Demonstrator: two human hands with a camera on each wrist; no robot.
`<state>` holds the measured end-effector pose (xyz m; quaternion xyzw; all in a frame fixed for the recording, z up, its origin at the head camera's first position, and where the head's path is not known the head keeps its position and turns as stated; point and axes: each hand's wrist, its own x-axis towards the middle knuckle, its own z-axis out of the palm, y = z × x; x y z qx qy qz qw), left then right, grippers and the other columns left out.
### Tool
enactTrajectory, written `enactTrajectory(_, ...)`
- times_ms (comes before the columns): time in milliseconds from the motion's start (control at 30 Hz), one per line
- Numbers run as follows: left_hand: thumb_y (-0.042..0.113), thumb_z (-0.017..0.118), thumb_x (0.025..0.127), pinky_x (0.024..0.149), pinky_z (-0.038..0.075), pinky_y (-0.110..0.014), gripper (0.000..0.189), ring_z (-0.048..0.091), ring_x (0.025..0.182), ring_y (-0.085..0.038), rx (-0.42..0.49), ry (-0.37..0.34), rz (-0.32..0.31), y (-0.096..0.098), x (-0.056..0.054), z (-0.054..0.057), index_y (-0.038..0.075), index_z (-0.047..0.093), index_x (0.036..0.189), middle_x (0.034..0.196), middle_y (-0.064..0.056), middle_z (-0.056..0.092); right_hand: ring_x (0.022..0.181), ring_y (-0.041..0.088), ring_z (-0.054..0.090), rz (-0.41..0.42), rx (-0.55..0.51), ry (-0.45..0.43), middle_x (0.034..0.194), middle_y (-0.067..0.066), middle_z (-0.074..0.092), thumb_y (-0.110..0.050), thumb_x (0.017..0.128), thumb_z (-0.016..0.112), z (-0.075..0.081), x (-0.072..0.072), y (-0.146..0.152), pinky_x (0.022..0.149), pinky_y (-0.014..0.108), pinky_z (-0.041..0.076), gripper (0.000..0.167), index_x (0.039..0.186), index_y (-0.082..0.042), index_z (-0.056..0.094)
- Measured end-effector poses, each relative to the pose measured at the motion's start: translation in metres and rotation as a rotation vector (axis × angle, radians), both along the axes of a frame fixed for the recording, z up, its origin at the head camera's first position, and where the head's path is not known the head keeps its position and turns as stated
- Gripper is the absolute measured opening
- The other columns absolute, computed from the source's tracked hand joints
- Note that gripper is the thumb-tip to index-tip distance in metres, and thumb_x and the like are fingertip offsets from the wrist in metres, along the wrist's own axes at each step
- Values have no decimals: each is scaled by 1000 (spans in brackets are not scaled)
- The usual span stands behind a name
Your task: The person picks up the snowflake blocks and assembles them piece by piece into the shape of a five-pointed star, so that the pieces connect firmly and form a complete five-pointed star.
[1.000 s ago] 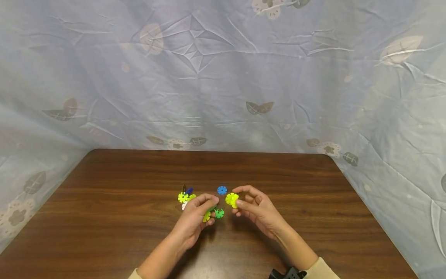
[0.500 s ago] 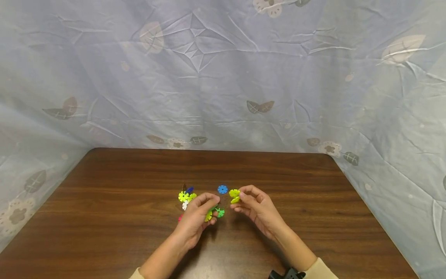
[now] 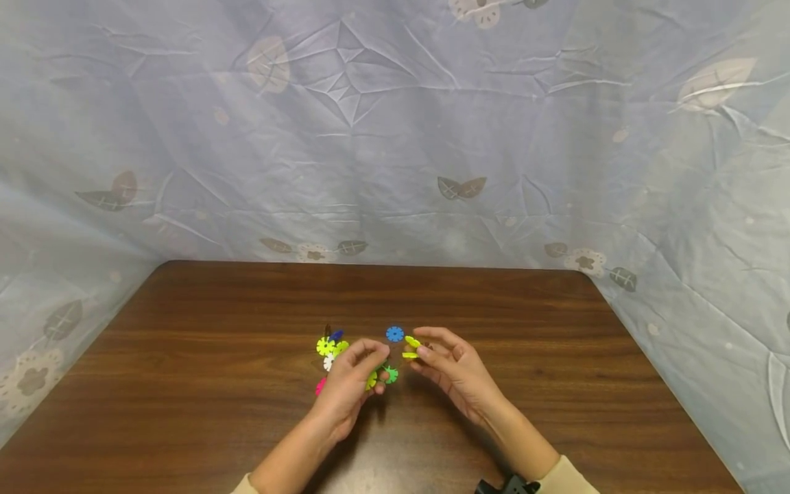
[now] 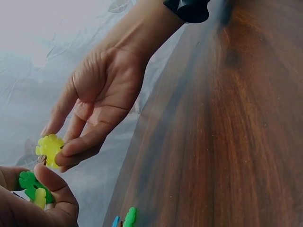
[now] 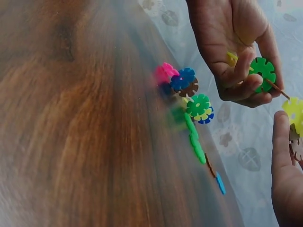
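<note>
My left hand [image 3: 348, 387] pinches a green notched snowflake disc [image 5: 262, 74] joined to a yellow disc [image 4: 40, 198]. A thin brown disc [image 5: 278, 89], seen edge-on, reaches from the green disc toward the right hand's piece. My right hand [image 3: 459, 374] holds two yellow discs [image 3: 411, 342] by thumb and fingers, turned nearly edge-on in the head view. In the left wrist view one yellow disc [image 4: 51, 147] faces the camera, right at the left fingertips. Brown parts [image 5: 294, 132] show beside the right fingers in the right wrist view.
Beyond the hands lie a blue disc [image 3: 395, 334] and a green disc [image 3: 391, 374]. Left of the left hand is a loose cluster with a yellow disc [image 3: 325, 346], a white disc [image 3: 329, 361] and a pink disc [image 3: 321, 385]. The brown wooden table [image 3: 494, 309] meets a patterned curtain [image 3: 395, 137].
The right hand has turned its yellow discs from facing the head camera to nearly edge-on. The left hand keeps its grip almost in place; more of the pink disc shows beside it.
</note>
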<state>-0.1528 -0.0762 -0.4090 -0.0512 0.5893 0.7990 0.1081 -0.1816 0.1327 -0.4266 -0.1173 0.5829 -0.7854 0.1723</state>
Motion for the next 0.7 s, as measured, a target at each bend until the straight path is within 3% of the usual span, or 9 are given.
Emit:
enactTrajectory(200, 14, 63, 104, 60, 50, -16, 16, 57, 78, -10, 1, 21, 37, 1, 1, 1, 1, 60, 113, 98, 2, 57, 113, 9, 71, 17, 5, 17, 122, 0, 71, -9, 104, 64, 0, 2, -2, 104, 27, 58, 25, 129, -10, 67)
enactTrajectory(400, 14, 63, 105, 61, 50, -15, 16, 57, 79, -10, 15, 33, 48, 1, 2, 3, 2, 59, 113, 97, 3, 56, 116, 10, 69, 15, 31, 40, 126, 0, 66, -10, 103, 65, 0, 4, -4, 108, 29, 56, 31, 134, -7, 65)
enactTrajectory(700, 15, 63, 105, 62, 51, -17, 16, 58, 83, -14, -31, 83, 70, 3, 3, 2, 1, 60, 111, 102, 0, 58, 109, 8, 71, -43, -51, -42, 114, -4, 74, -7, 103, 65, -1, 8, -12, 102, 25, 59, 21, 123, -11, 69)
